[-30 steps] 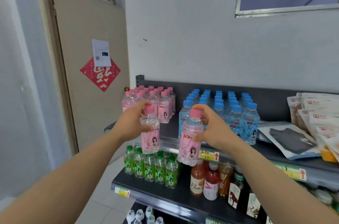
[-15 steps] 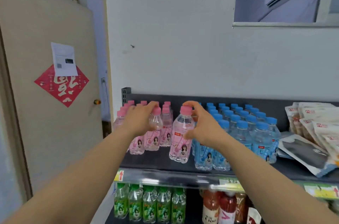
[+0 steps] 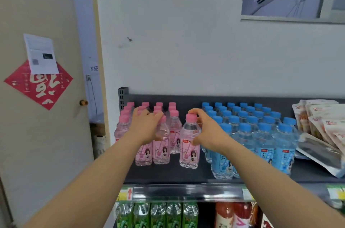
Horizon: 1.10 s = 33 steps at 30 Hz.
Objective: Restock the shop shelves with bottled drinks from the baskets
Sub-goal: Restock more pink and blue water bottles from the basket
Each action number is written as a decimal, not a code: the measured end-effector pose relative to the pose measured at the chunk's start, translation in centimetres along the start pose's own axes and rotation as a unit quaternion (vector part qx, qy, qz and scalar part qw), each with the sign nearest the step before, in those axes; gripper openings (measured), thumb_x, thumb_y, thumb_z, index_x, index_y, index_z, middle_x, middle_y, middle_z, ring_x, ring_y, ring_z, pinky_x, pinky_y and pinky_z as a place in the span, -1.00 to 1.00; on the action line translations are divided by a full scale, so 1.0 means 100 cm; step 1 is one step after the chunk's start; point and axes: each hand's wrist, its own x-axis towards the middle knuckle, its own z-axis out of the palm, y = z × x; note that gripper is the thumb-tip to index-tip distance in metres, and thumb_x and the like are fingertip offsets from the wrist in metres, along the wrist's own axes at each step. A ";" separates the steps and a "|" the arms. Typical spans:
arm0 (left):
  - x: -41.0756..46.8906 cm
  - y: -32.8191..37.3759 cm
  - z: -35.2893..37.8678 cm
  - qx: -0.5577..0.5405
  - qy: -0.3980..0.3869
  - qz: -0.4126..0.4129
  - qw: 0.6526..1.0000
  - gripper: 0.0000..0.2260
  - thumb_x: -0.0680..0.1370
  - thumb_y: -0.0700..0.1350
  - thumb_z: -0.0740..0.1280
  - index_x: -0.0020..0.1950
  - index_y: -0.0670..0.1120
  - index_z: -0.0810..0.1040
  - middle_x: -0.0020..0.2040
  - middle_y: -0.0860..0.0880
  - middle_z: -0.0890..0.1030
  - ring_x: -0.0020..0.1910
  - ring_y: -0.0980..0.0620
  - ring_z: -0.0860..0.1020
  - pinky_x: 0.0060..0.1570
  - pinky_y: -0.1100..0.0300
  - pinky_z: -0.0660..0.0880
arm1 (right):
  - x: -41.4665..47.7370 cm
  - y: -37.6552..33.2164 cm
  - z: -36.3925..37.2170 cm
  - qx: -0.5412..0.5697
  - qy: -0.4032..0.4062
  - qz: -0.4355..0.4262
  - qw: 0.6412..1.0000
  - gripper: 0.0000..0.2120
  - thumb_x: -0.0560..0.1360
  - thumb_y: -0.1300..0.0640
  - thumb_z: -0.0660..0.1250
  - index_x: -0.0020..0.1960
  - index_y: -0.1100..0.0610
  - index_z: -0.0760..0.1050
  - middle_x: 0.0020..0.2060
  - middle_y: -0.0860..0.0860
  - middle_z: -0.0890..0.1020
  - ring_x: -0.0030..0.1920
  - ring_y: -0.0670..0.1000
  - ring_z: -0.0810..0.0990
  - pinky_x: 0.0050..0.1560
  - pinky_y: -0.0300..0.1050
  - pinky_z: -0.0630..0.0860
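Pink-capped bottles fill the left of your top shelf, with blue-capped bottles packed beside them. Two more pink ones stand upright at the front. The left bottle is against its row, and the right bottle stands alone in the gap, just beside the blue block. Both are tall, narrow and held high, so a sideways tug as you let go could tip either into its neighbours. Your left hand reaches in palm down, fingers curled over its bottle's neck among the caps. Your right hand arches over the other cap, fingers hooked round it, thumb on the shoulder.
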 end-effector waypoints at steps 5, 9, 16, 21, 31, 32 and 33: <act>-0.007 -0.003 -0.006 -0.008 -0.012 0.003 1.000 -0.17 0.35 0.30 0.40 0.51 0.15 0.08 0.29 0.05 0.54 0.41 -0.08 0.30 0.44 -0.27 -0.13 | 0.017 0.005 0.013 -0.025 -0.010 0.010 1.000 -0.17 0.26 0.43 0.47 0.27 -0.22 0.23 0.08 -0.08 0.48 -0.07 -0.04 0.57 -0.24 -0.18 0.59; -0.019 -0.002 -0.007 -0.069 0.051 -0.029 0.996 -0.17 0.41 0.20 0.41 0.54 0.09 0.02 0.33 0.01 0.47 0.43 -0.03 0.25 0.46 -0.18 -0.20 | 0.030 0.010 0.022 -0.029 -0.018 0.014 0.999 -0.17 0.27 0.46 0.44 0.30 -0.20 0.24 0.07 -0.09 0.47 -0.10 -0.03 0.57 -0.24 -0.12 0.61; -0.054 -0.007 -0.008 -0.240 0.188 -0.115 0.945 -0.51 0.51 -0.02 0.36 0.42 0.08 0.32 0.28 0.08 0.48 0.33 0.00 0.31 0.33 0.08 0.21 | 0.045 0.015 0.036 -0.032 -0.037 0.023 0.999 -0.12 0.31 0.44 0.43 0.40 -0.21 0.19 0.16 0.03 0.36 0.01 0.00 0.50 -0.26 -0.23 0.56; -0.078 -0.002 -0.004 -0.278 0.185 -0.119 0.935 -0.59 0.53 -0.01 0.35 0.37 0.05 0.40 0.24 0.11 0.52 0.28 0.05 0.39 0.32 0.08 0.30 | 0.047 0.015 0.036 -0.073 -0.040 0.008 0.996 -0.10 0.36 0.41 0.41 0.47 -0.19 0.10 0.20 0.01 0.39 0.07 0.01 0.50 -0.09 -0.16 0.56; -0.127 0.021 0.013 -0.344 0.154 -0.177 0.909 -0.65 0.54 -0.05 0.35 0.33 0.06 0.44 0.20 0.16 0.52 0.22 0.16 0.45 0.25 0.20 0.38 | 0.042 0.011 0.042 -0.142 -0.013 -0.033 0.989 -0.15 0.42 0.40 0.31 0.51 -0.16 0.02 0.17 0.07 0.43 0.01 0.06 0.55 0.01 0.02 0.58; -0.130 0.024 0.013 -0.345 0.153 -0.179 0.908 -0.65 0.54 -0.06 0.35 0.32 0.06 0.44 0.20 0.16 0.52 0.21 0.16 0.45 0.25 0.19 0.38 | 0.040 0.010 0.043 -0.144 -0.012 -0.036 0.989 -0.14 0.43 0.39 0.31 0.52 -0.15 0.00 0.18 0.08 0.43 0.01 0.06 0.55 0.00 0.03 0.58; -0.133 0.026 0.012 -0.346 0.152 -0.180 0.908 -0.65 0.54 -0.06 0.35 0.32 0.06 0.44 0.20 0.16 0.52 0.21 0.15 0.45 0.25 0.18 0.38 | 0.038 0.010 0.043 -0.148 -0.012 -0.037 0.988 -0.13 0.43 0.38 0.31 0.52 -0.15 -0.03 0.20 0.09 0.42 0.02 0.07 0.54 0.02 0.03 0.58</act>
